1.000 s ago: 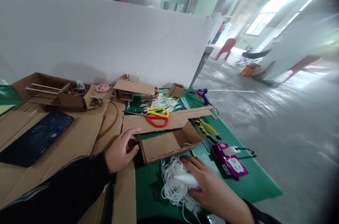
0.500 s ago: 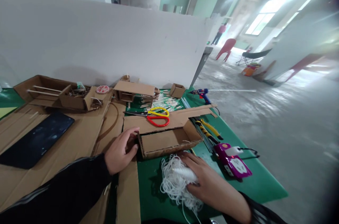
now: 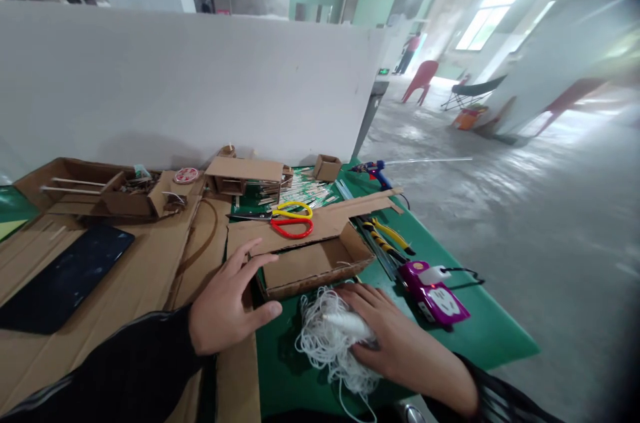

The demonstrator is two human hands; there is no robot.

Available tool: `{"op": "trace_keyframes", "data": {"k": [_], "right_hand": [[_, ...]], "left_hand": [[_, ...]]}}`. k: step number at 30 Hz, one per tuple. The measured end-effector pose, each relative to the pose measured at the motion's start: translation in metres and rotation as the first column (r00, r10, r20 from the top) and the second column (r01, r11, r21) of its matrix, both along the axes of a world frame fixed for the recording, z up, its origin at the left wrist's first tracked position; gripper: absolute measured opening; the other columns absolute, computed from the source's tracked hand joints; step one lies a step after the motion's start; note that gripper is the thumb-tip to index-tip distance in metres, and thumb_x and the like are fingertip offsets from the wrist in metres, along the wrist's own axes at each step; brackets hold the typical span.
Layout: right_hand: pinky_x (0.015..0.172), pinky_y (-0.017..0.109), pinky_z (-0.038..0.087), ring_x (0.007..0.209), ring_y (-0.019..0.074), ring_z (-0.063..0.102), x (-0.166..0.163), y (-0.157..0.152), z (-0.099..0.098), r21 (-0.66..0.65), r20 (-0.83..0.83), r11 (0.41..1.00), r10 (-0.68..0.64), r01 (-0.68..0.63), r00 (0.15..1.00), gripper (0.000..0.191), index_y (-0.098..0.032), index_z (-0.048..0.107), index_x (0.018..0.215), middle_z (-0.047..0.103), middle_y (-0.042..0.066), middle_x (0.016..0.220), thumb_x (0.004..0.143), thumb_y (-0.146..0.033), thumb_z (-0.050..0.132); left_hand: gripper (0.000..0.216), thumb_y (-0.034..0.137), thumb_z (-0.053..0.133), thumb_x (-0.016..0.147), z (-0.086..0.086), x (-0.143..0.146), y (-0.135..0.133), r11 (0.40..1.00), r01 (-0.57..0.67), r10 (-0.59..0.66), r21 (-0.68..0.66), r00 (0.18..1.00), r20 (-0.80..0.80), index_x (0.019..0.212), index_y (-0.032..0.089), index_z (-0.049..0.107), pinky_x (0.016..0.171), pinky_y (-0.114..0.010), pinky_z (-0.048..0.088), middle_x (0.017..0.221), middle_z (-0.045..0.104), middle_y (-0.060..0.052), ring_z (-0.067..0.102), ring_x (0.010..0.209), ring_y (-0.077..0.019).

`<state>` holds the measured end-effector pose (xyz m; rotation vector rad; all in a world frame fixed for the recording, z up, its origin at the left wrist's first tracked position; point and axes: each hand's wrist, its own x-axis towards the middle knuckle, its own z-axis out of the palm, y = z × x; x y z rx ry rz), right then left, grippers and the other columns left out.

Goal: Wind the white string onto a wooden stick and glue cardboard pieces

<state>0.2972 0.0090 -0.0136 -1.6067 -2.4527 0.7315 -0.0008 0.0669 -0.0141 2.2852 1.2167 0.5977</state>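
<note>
My left hand (image 3: 227,306) lies on the brown cardboard, fingers spread, its fingertips at the left end of a shallow cardboard tray (image 3: 313,268). My right hand (image 3: 395,340) rests on a tangled bundle of white string (image 3: 325,343) on the green mat, with a white stick-like piece (image 3: 347,324) under its fingers. The tray stands just beyond the string and holds nothing that I can see.
Red and yellow scissors (image 3: 290,220) lie behind the tray. A purple device (image 3: 435,293) with a cable, yellow-striped pliers (image 3: 387,236) and a blue glue gun (image 3: 373,171) are on the right. A dark tablet (image 3: 60,280) lies left, cardboard models (image 3: 245,173) stand by the white partition.
My left hand has opened its fingers and slid forward along the tray's left end. My right hand has stayed on the string. The view has shifted slightly.
</note>
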Motion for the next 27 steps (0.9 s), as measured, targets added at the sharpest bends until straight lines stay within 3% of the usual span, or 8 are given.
{"op": "trace_keyframes", "data": {"k": [4,10,19,22,27], "right_hand": [[0.109,0.048,0.028,0.129,0.031,0.039,-0.001,-0.002,-0.004,0.009,-0.025,1.0,-0.001,0.001,1.0,0.064,-0.021,0.047,0.135,0.047,0.011,0.138,0.072,-0.02,0.059],[0.109,0.048,0.028,0.129,0.0309,0.039,-0.001,-0.002,-0.006,0.009,-0.044,1.0,0.014,-0.014,0.999,0.067,-0.021,0.044,0.137,0.047,0.012,0.138,0.072,-0.019,0.059],[0.109,0.047,0.03,0.129,0.0303,0.039,-0.001,-0.001,-0.007,0.027,-0.052,0.999,0.019,-0.018,0.998,0.069,-0.02,0.043,0.138,0.047,0.012,0.138,0.071,-0.018,0.059],[0.109,0.047,0.029,0.129,0.0298,0.04,-0.002,-0.001,-0.006,0.015,-0.051,1.0,0.024,-0.023,0.998,0.067,-0.021,0.044,0.138,0.048,0.011,0.137,0.072,-0.019,0.059],[0.11,0.045,0.029,0.131,0.0295,0.038,0.0,-0.002,-0.002,-0.031,-0.071,0.999,0.003,-0.005,0.997,0.071,-0.022,0.041,0.139,0.044,0.011,0.14,0.072,-0.022,0.061]], "left_hand": [[0.04,0.039,0.065,0.079,0.002,0.012,-0.005,0.999,-0.004,0.006,0.035,0.999,-0.054,0.118,0.031,0.057,0.105,-0.054,0.037,0.151,0.028,-0.008,0.037,0.134,-0.0348],[0.009,0.029,0.061,0.081,0.001,0.023,-0.003,0.997,-0.051,0.052,0.058,0.999,-0.016,0.089,0.027,0.066,0.106,-0.05,0.036,0.14,0.043,-0.006,0.043,0.129,-0.0312],[0.005,0.026,0.061,0.08,0.001,0.026,-0.005,0.996,-0.056,0.055,0.068,0.998,0.025,0.082,0.025,0.065,0.104,-0.049,0.038,0.134,0.048,-0.007,0.045,0.126,-0.0301],[0.013,0.027,0.063,0.078,0.0,0.022,-0.004,0.998,-0.039,0.039,0.044,0.999,0.016,0.091,0.026,0.063,0.106,-0.051,0.036,0.139,0.044,-0.008,0.039,0.131,-0.032],[0.057,0.011,0.06,0.069,0.002,0.004,0.0,0.992,0.124,-0.124,-0.001,0.992,-0.031,0.123,0.027,0.048,0.112,-0.057,0.025,0.155,0.021,-0.009,0.015,0.144,-0.0357]]}}
